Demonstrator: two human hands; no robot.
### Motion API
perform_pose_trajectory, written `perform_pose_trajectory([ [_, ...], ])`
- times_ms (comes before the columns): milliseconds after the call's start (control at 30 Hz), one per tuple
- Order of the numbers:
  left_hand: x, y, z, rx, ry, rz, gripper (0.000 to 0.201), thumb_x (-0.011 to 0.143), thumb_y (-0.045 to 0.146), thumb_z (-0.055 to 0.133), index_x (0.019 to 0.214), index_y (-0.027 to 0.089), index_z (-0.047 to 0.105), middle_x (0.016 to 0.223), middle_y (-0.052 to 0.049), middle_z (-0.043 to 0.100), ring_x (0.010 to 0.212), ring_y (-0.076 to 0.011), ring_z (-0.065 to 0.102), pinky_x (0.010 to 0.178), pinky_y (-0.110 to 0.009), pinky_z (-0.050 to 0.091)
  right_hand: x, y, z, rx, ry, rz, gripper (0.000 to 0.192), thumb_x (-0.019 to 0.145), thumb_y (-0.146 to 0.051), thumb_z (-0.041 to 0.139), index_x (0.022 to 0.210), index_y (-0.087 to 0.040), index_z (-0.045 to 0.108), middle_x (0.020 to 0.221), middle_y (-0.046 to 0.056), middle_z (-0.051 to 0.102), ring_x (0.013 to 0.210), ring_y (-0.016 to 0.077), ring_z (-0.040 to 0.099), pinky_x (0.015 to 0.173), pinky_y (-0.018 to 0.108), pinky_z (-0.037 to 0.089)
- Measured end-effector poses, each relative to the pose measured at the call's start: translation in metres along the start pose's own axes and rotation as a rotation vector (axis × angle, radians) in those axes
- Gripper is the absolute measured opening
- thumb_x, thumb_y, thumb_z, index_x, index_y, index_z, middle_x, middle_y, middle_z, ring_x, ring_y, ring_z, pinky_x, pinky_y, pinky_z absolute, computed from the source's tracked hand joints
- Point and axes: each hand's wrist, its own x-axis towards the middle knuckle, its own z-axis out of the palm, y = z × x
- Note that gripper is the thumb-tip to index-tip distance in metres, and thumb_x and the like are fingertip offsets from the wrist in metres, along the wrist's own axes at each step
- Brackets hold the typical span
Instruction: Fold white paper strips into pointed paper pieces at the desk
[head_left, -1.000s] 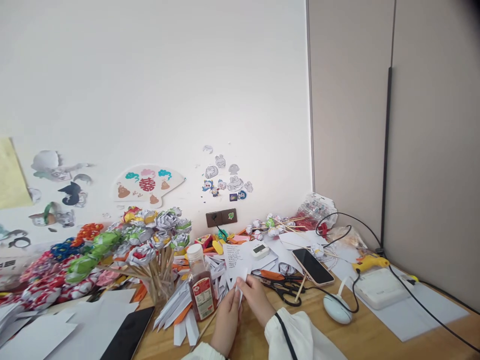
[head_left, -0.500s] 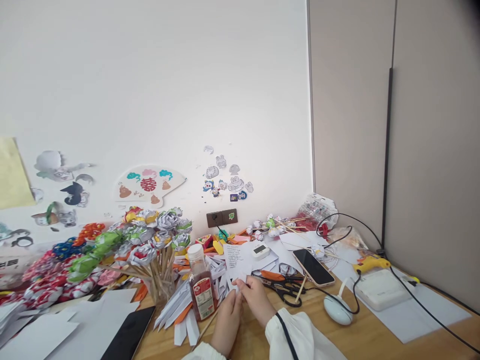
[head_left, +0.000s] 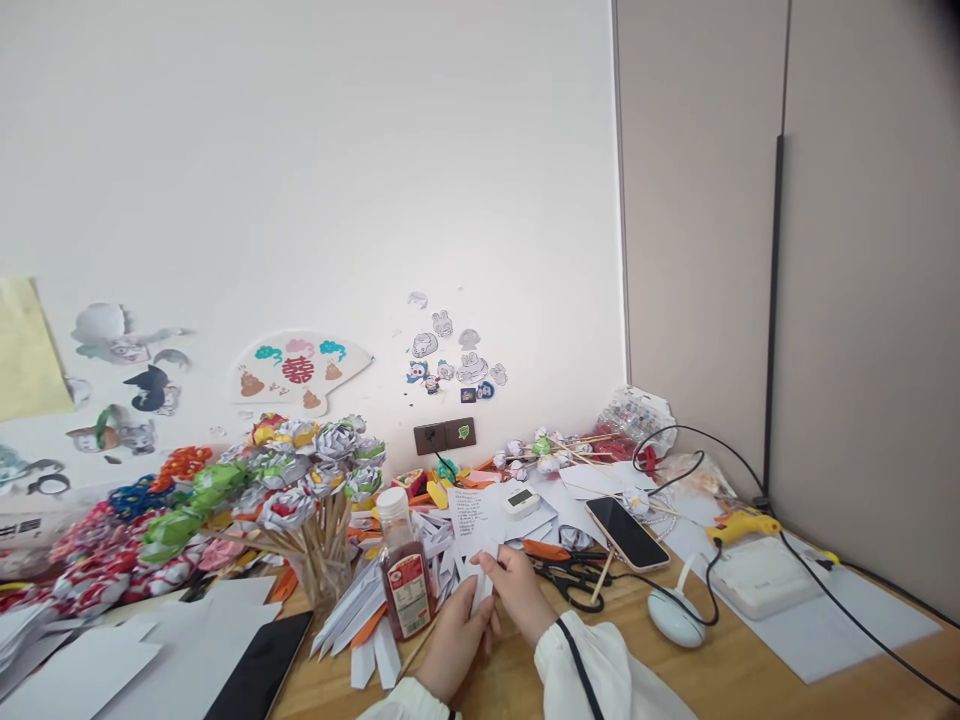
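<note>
White paper strip [head_left: 480,585] pinched between both hands, low centre over the wooden desk [head_left: 750,670]. Left hand [head_left: 454,640] clamps its lower end, right hand [head_left: 517,590] closed on the top edge (likely steadying it for a fold). Just left of the left hand: sauce bottle [head_left: 405,580] and loose strips [head_left: 367,625]. Scissors [head_left: 574,580] lie just right of the right hand, within reach.

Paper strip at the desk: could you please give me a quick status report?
Both hands, left hand and right hand, pinching white paper strip. Held above desk. Sauce bottle close left, scissors right.
</note>
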Motion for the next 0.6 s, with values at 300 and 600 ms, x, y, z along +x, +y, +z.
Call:
perform_pose_trajectory([
  [300, -0.003, -0.001, -0.003, -0.015, -0.043, -0.003, 0.026, 0.07, 0.046, 0.046, 0.072, 0.02, 0.042, 0.037, 0.009, 0.047, 0.028, -0.0077, 0.036, 0.032, -0.018, 0.023, 0.004, 0.005, -0.003, 0.035, 0.017, 0.019, 0.035, 0.068, -0.047, 0.051, 0.077, -0.016, 0.066, 0.07, 0.004, 0.064, 0.066, 0.0176, 0.055, 0.06, 0.026, 0.041],
  [600, 0.002, -0.001, -0.002, -0.333, -0.193, -0.175, 0.033, 0.067, 0.049, 0.049, 0.072, 0.017, 0.045, 0.034, 0.01, 0.046, 0.025, -0.0039, 0.03, 0.031, -0.016, 0.017, 0.011, 0.014, -0.012, 0.103, 0.121, 0.057, 0.046, 0.065, -0.057, 0.048, 0.054, -0.013, 0.056, 0.043, -0.003, 0.048, 0.043, 0.0103, 0.041, 0.044, 0.022, 0.031],
])
